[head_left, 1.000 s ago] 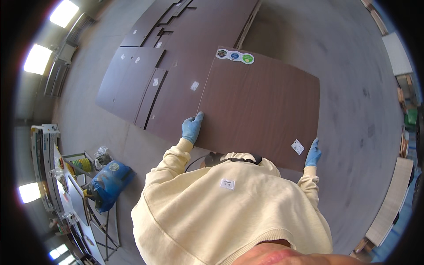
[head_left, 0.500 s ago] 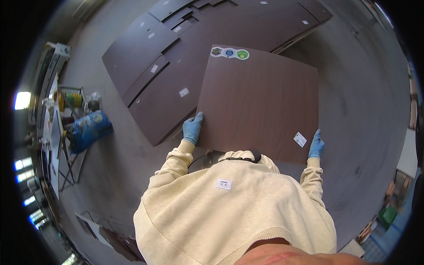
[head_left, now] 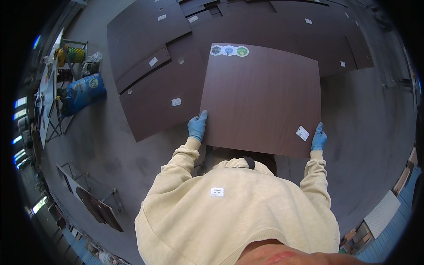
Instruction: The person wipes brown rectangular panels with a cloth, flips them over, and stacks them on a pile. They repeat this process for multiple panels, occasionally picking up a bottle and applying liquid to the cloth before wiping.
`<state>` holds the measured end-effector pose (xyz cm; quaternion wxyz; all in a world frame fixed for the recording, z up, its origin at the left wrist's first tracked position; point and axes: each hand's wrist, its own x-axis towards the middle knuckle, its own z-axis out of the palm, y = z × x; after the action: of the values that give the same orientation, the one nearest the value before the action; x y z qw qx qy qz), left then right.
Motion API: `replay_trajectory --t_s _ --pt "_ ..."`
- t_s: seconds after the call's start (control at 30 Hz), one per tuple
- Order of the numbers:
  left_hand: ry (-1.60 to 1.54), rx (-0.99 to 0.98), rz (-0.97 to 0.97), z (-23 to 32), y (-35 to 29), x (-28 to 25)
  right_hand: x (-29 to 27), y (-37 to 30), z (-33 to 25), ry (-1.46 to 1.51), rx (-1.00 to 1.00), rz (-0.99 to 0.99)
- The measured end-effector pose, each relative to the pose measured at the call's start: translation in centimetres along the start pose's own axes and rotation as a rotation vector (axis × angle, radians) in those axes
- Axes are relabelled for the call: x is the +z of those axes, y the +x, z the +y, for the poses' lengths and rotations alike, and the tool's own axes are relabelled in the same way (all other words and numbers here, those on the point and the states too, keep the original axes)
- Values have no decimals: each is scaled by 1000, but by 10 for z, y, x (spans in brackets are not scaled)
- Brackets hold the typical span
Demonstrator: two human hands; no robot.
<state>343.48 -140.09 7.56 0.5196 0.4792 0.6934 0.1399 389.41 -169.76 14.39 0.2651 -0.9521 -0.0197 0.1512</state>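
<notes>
A dark brown wood-grain panel (head_left: 263, 101) is held up in front of me by its two side edges. My left hand (head_left: 197, 126), in a blue glove, grips the left edge near its lower corner. On the opposite edge, also low down, my gloved right hand (head_left: 319, 138) is closed around the board. The panel bears a three-lobed sticker (head_left: 229, 51) at its far left corner and a small white label (head_left: 302, 133) near my right hand. Beyond it lie stacked brown panels (head_left: 154, 104), several with white labels; the held panel hides part of them.
To the left stands a workbench (head_left: 48, 95) with yellow-green rolls (head_left: 73, 55) and a blue bag (head_left: 84, 92) beside it. More brown boards (head_left: 99, 207) lean on a rack at lower left. A pale slab (head_left: 383, 214) lies at the far right.
My body and view have turned, so the stacked panels now lie more squarely ahead and extend further right. Both hands keep their hold on the panel, which stays in front of me.
</notes>
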Motion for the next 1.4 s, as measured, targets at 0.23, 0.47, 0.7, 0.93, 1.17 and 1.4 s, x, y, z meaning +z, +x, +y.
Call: replay_trajectory --t_s 0.23,0.47,0.7,0.93,1.17,1.4 --pt "-80 -77 108 64 21 56 29 131 -75 -97 -114 -66" --pt "-172 -97 264 129 77 105 89 252 -177 -194 -156 -146" --pt "-209 -87 348 166 190 158 172 345 -277 -75 -313 -116" --pt "-347 -89 362 187 295 174 271 400 -332 -58 -372 -150" --pt "-320 -43 384 196 358 177 318 421 -365 -98 -334 -189" --pt "-185 -94 385 182 390 187 342 436 -369 -164 -315 -197"
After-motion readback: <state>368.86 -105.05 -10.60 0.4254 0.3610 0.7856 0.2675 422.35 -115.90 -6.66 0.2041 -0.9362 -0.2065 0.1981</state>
